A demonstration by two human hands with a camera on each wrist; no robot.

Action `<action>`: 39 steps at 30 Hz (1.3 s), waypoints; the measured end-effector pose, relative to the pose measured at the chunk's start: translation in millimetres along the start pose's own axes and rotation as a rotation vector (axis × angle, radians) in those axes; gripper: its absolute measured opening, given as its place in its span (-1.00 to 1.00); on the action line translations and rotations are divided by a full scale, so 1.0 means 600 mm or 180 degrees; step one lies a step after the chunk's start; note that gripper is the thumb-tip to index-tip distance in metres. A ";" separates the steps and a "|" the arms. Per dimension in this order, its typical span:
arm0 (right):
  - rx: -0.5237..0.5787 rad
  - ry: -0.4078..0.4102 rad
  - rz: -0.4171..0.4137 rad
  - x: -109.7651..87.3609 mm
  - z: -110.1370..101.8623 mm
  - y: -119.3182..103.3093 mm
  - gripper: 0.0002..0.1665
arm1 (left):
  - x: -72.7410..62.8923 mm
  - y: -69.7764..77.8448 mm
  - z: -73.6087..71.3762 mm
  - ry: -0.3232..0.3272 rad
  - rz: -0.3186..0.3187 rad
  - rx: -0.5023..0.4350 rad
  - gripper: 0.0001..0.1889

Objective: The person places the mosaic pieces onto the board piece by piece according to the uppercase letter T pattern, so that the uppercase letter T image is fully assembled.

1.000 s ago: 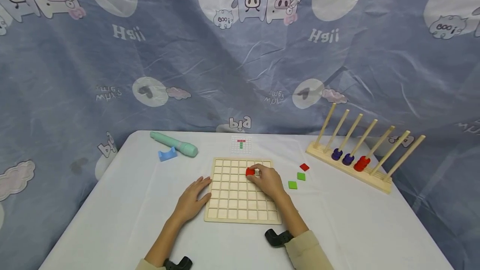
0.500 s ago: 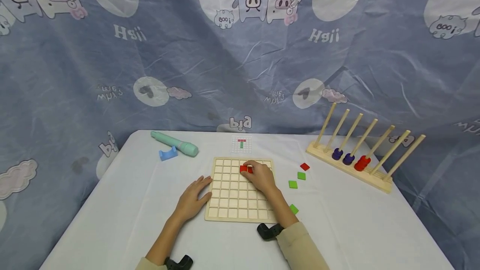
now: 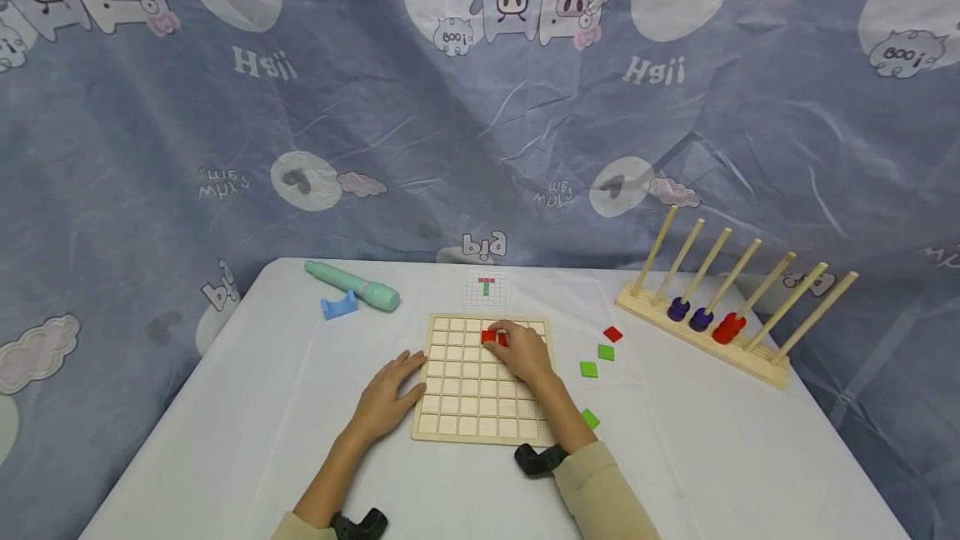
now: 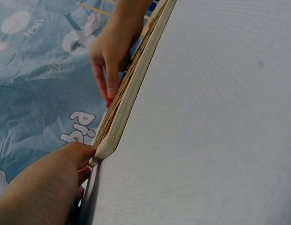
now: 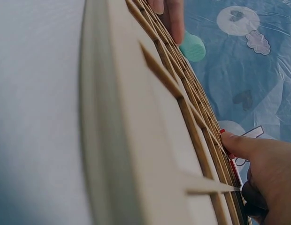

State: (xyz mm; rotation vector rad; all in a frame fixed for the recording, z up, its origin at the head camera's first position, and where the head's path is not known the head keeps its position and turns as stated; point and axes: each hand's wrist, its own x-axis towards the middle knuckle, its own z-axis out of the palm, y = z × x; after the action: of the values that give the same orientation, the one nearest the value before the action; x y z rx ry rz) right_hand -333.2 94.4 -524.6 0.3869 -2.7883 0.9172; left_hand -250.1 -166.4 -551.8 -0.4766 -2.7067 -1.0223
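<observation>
A pale wooden grid board (image 3: pixel 468 412) lies on the white table. Over its upper part my right hand (image 3: pixel 522 352) pinches a small red square tile (image 3: pixel 488 337) between thumb and fingertips, low at the grid cells. Another patch of red shows right beside it, partly covered by the fingers. In the left wrist view, red (image 4: pixel 109 102) peeks out under the right fingertips. My left hand (image 3: pixel 385 400) rests along the board's left edge, fingers extended and touching it. The right wrist view shows the thumb against the red tile (image 5: pixel 223 131).
Right of the board lie a red tile (image 3: pixel 612 333) and several green tiles (image 3: pixel 588 369). A pattern card (image 3: pixel 486 288) sits behind it. A wooden peg rack (image 3: pixel 705 332) with rings stands at right. A teal microphone-like object (image 3: pixel 352 285) and blue holder (image 3: pixel 339 306) lie at left.
My right hand has moved slightly left and up across the board with red tile at its fingertips, then stayed there. A green tile beside the right forearm has come into view. My left hand stays put.
</observation>
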 end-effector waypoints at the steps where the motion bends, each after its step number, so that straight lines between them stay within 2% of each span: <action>1: 0.0003 -0.0009 0.0008 0.000 0.000 0.000 -0.60 | 0.000 0.001 0.000 0.0001 0.0009 -0.0003 -0.51; 17: 0.0064 0.0029 -0.0124 -0.006 -0.006 0.002 -0.60 | 0.000 -0.001 0.001 0.0003 0.0055 -0.0031 -0.53; 24: 0.0231 0.0120 -0.0098 -0.011 -0.023 0.016 -0.60 | 0.000 -0.002 0.000 0.0007 0.0066 -0.0020 -0.53; 30: 0.0294 0.0296 0.0040 -0.018 -0.050 0.055 -0.61 | 0.000 -0.003 0.001 0.0003 0.0043 -0.0020 -0.52; 39: 0.0153 0.0699 0.0185 -0.037 -0.111 0.151 -0.61 | 0.000 -0.002 0.001 0.0022 0.0059 -0.0024 -0.52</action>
State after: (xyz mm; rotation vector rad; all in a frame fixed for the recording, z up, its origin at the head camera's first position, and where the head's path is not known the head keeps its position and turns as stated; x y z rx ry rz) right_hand -333.6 209.2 -527.6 0.1988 -2.5938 0.9769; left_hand -250.8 -166.5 -553.1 -0.4975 -2.6881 -1.0278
